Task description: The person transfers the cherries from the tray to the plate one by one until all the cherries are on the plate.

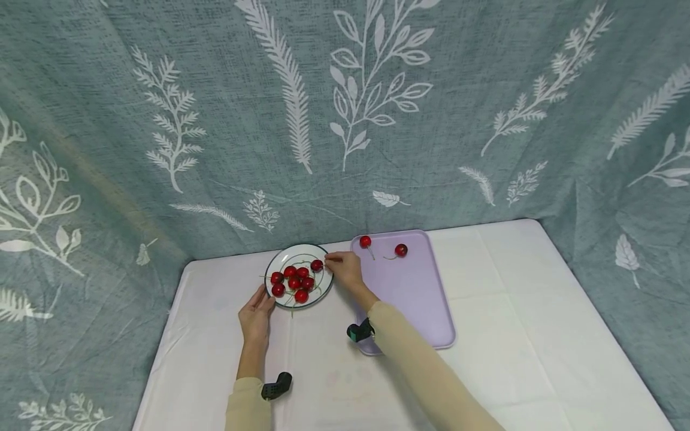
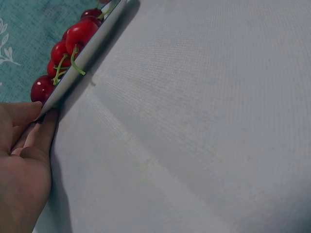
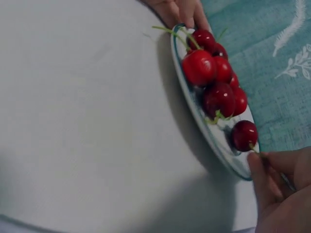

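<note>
A white plate [image 1: 287, 302] with a dark rim carries several red cherries [image 1: 294, 282], stems attached. At the plate's left edge my left hand [image 1: 256, 317] holds the rim; the left wrist view shows the thumb above it and fingers [image 2: 46, 128] below. From the right, my right hand [image 1: 346, 269] pinches the stem of one cherry [image 3: 244, 136] between thumb and fingertips. That cherry is over the plate's right side, a little apart from the pile; whether it touches the plate I cannot tell.
A lilac tray [image 1: 404, 293] lies right of the plate, under my right forearm. Near its far edge are two cherries, one at the corner [image 1: 365, 241] and another [image 1: 401, 250] further right. A white cloth [image 1: 501, 299] covers the table; a patterned green curtain [image 1: 323, 120] hangs behind.
</note>
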### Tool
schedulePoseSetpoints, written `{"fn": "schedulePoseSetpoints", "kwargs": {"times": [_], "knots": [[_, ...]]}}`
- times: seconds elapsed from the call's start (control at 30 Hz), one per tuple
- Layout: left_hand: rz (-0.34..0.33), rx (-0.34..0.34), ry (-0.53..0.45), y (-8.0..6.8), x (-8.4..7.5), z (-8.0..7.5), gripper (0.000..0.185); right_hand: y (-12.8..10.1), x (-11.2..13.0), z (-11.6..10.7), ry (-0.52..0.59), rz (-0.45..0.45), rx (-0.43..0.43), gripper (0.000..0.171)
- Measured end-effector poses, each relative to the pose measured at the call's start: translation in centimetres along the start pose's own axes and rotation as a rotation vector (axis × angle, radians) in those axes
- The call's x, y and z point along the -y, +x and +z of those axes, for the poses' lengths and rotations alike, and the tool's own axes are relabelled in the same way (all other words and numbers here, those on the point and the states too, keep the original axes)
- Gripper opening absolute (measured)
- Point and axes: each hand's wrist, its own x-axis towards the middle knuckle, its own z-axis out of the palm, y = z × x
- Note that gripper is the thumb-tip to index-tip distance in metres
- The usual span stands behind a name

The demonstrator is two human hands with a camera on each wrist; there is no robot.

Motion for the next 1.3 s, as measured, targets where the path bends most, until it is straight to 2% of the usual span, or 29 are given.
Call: {"fn": "schedulePoseSetpoints", "kwargs": {"times": [0.2, 0.4, 0.53, 0.8, 1.13, 1.3], "knots": [[0.002, 0.000, -0.006, 0.0, 0.0, 0.0, 0.054, 0.0, 0.6, 0.2, -0.093, 0.000, 0.008, 0.011], [0.000, -0.001, -0.004, 0.0, -0.2, 0.1, 0.053, 0.1, 0.5, 0.8, -0.100, 0.031, 0.023, 0.011], [0.009, -0.009, 0.000, 0.1, -0.3, 0.1, 0.053, 0.2, 0.6, 1.3, -0.105, 0.016, 0.052, 0.012], [-0.003, -0.015, -0.014, 0.0, -0.1, 0.2, 0.054, 0.1, 0.7, 1.8, -0.184, 0.008, 0.097, 0.014], [-0.012, -0.016, 0.005, 0.0, -0.2, 0.3, 0.053, 0.2, 0.9, 1.9, -0.229, 0.018, 0.109, 0.016], [-0.015, -0.006, 0.019, 0.1, -0.2, 0.2, 0.054, 0.2, 0.7, 2.0, -0.261, -0.007, 0.121, 0.014]]}}
